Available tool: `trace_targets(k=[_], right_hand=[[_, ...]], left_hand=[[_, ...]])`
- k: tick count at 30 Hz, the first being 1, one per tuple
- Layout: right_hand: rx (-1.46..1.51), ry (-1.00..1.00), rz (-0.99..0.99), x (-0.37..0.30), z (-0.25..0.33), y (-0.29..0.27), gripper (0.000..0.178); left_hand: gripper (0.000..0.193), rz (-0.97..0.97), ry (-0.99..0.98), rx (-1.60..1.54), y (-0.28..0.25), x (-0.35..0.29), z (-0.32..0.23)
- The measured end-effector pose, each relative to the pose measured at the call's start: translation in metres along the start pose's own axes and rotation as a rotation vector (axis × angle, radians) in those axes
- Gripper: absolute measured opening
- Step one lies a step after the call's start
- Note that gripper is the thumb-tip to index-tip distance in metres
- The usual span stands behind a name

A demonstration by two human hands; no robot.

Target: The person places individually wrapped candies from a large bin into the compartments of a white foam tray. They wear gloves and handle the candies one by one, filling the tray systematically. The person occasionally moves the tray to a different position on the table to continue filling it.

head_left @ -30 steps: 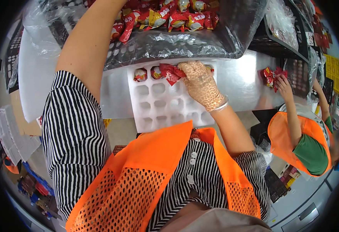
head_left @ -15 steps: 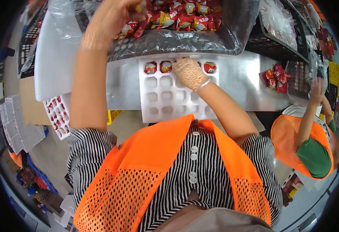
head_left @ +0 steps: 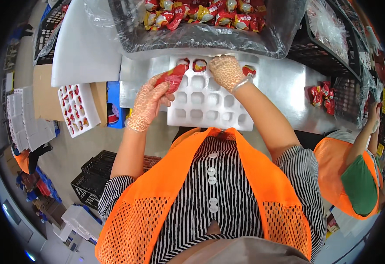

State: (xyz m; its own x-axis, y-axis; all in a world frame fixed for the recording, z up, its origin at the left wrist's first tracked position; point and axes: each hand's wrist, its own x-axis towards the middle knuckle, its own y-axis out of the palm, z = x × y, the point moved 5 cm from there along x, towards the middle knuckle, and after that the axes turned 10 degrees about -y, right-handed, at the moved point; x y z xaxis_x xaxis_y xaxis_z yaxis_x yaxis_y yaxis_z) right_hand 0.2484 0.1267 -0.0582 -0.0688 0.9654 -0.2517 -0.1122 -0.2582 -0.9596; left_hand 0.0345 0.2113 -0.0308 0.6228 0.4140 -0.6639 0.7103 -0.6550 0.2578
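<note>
A white foam tray (head_left: 203, 125) with rows of cells lies on the metal table in front of me. My left hand (head_left: 146, 103), in a thin patterned glove, grips a red wrapped packet (head_left: 174, 79) just off the tray's left side. Over the tray's far row is my right hand (head_left: 228, 72), gloved too, fingers bent down and closed at a cell; anything in them is hidden. Wrapped packets sit in that row: one (head_left: 199, 65) left of my right hand, another (head_left: 248, 71) right of it, and one partly behind the held packet.
A dark crate (head_left: 210, 44) lined with clear plastic holds many red and yellow packets beyond the tray. Several loose packets (head_left: 322, 94) lie to the right, beside a black crate (head_left: 333, 59). A co-worker in an orange vest (head_left: 339, 174) stands at right; a filled tray (head_left: 76, 110) is at left.
My left hand has come down from the crate toward the tray's left side, now with a red packet. My right hand stays at the far row. The view has shifted slightly.
</note>
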Motion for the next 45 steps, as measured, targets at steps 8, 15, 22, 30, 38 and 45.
trace_targets(k=[8, 15, 22, 30, 38, 45], right_hand=[[-0.036, 0.033, -0.274, -0.010, -0.001, 0.012, 0.013], [-0.018, 0.068, -0.296, -0.012, -0.005, 0.016, 0.012], [0.185, 0.087, -0.297, -0.008, -0.013, 0.019, 0.012], [0.022, -0.207, -0.092, 0.001, 0.028, -0.074, 0.016], [-0.013, 0.382, -0.498, 0.150, -0.165, -0.172, 0.058], [0.138, 0.440, -0.502, 0.196, -0.165, -0.160, 0.062]], left_hand=[[0.020, -0.426, 0.521, 1.267, 0.037, 0.021, -0.006], [0.020, -0.345, 0.514, 1.221, 0.037, 0.045, 0.013], [0.009, -0.273, 0.580, 1.521, 0.031, 0.060, 0.034], [0.012, 0.002, 0.375, 1.747, 0.040, 0.060, 0.023], [0.022, -0.087, 0.932, 1.370, 0.080, 0.060, -0.198], [0.038, -0.755, 0.855, 1.488, 0.047, 0.185, -0.301]])
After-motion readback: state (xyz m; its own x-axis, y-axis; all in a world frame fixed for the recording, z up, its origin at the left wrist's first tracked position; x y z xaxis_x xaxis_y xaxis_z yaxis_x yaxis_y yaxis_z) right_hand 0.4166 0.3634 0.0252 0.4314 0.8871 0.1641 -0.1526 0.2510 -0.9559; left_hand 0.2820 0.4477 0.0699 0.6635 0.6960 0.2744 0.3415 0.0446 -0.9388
